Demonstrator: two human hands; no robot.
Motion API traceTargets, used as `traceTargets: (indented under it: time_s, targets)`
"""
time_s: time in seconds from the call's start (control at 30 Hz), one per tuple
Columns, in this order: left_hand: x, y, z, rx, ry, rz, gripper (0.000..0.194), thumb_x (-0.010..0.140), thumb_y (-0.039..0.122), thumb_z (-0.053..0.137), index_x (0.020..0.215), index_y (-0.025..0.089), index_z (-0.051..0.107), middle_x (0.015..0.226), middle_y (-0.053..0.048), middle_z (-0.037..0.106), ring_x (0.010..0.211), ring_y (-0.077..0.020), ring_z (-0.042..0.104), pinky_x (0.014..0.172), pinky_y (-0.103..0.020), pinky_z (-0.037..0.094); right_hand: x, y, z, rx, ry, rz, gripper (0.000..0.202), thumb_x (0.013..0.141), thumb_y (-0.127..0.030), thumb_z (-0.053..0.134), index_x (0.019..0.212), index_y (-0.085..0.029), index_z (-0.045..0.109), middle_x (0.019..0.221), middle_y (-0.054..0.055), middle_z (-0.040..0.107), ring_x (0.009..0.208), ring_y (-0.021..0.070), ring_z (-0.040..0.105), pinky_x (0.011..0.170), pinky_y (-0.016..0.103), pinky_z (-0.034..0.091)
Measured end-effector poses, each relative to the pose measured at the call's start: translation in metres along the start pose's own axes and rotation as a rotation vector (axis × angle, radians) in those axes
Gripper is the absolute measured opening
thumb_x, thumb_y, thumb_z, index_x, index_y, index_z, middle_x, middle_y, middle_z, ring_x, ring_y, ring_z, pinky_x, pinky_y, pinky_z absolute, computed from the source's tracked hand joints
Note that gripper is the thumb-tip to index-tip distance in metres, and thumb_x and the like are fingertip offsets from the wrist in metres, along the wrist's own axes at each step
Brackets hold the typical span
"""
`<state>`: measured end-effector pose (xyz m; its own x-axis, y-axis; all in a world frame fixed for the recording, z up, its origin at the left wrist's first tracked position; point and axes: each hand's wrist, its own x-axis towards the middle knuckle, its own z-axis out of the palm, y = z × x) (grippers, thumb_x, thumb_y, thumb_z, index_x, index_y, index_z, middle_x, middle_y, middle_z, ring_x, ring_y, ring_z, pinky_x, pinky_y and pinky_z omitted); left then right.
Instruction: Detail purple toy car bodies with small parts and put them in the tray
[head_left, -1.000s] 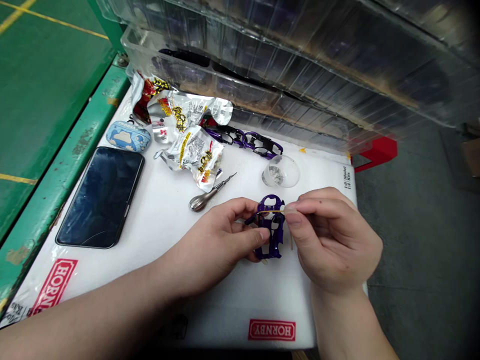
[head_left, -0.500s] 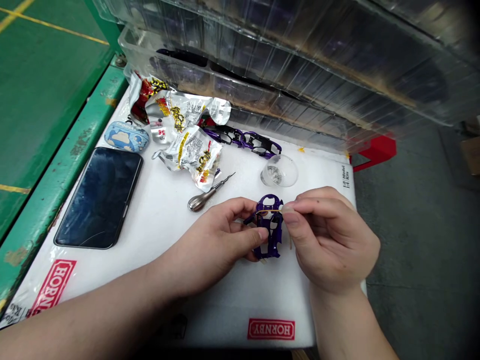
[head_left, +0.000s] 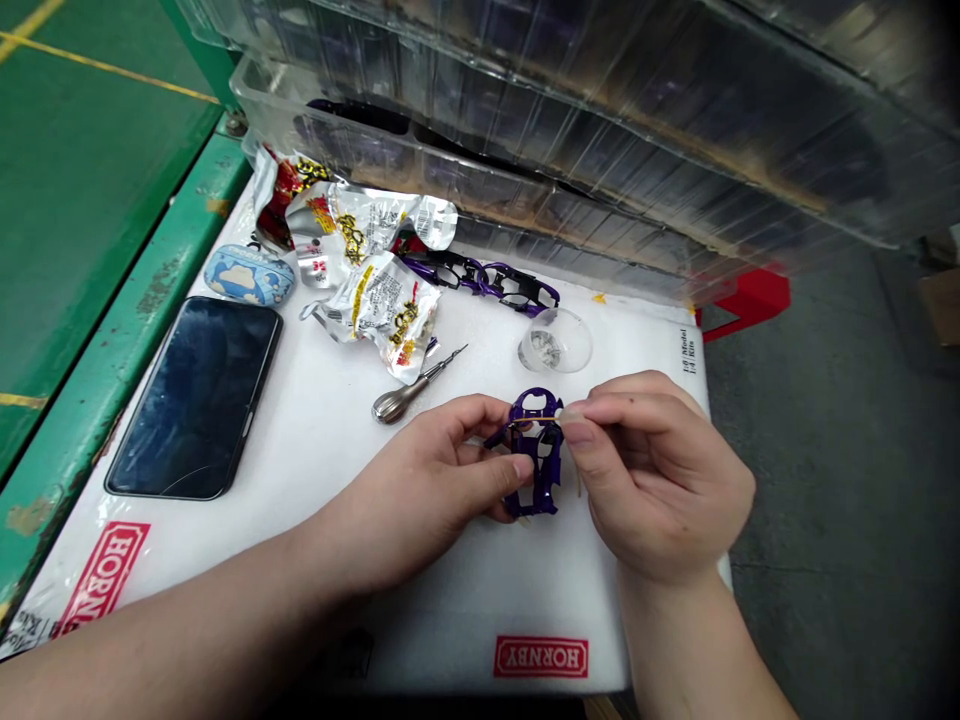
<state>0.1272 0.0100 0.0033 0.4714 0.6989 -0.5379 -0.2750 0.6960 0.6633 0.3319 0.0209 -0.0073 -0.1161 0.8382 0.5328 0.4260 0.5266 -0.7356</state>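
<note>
A purple openwork plastic frame (head_left: 550, 470) is held over the white work surface by my left hand (head_left: 457, 465), its thumb on the near part and its fingers partly hidden behind. My right hand (head_left: 660, 470) pinches a thin yellowish strand (head_left: 536, 419) between thumb and forefinger. The strand runs across the upper part of the frame, and one length hangs below my right fingertips. Just beyond the frame stands a small clear cup (head_left: 555, 341) with small silvery pieces in it. A metal screwdriver (head_left: 397, 402) lies left of the frame.
Behind are stacked clear plastic trays (head_left: 480, 175). More purple frames (head_left: 487, 280) lie before them, beside crumpled silver packets (head_left: 382, 310). A phone (head_left: 196, 395) and a blue patterned case (head_left: 250, 275) are at the left, near a green metal rail (head_left: 161, 270).
The whole view has shifted slightly, so things appear a little further left. Both hands keep nearly the same hold on the frame and the strand.
</note>
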Motion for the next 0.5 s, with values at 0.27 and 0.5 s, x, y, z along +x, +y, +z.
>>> traceTargets:
  time_s: [0.27,0.5]
  targets:
    - [0.0006,0.0009,0.0001,-0.013,0.001,0.009,0.039,0.089,0.041,0.096,0.113,0.018,0.076,0.090,-0.001,0.075,0.076,-0.0138,0.066,0.074,-0.027,0.053,0.0001,-0.0012,0.0001,0.017,-0.001,-0.005,0.018,0.097,-0.010,0.084,0.107,-0.025,0.082,0.092,0.004,0.076,0.079,0.0206,0.069,0.060,0.035,0.054]
    - [0.0006,-0.0009,-0.0003,-0.005,0.005,0.009,0.041,0.089,0.042,0.096,0.115,0.018,0.076,0.092,-0.002,0.076,0.078,-0.0148,0.066,0.074,-0.027,0.054,0.0009,-0.0034,-0.0005,0.002,-0.006,0.005,0.016,0.097,-0.012,0.084,0.106,-0.026,0.082,0.091,0.003,0.076,0.077,0.0207,0.069,0.060,0.035,0.054]
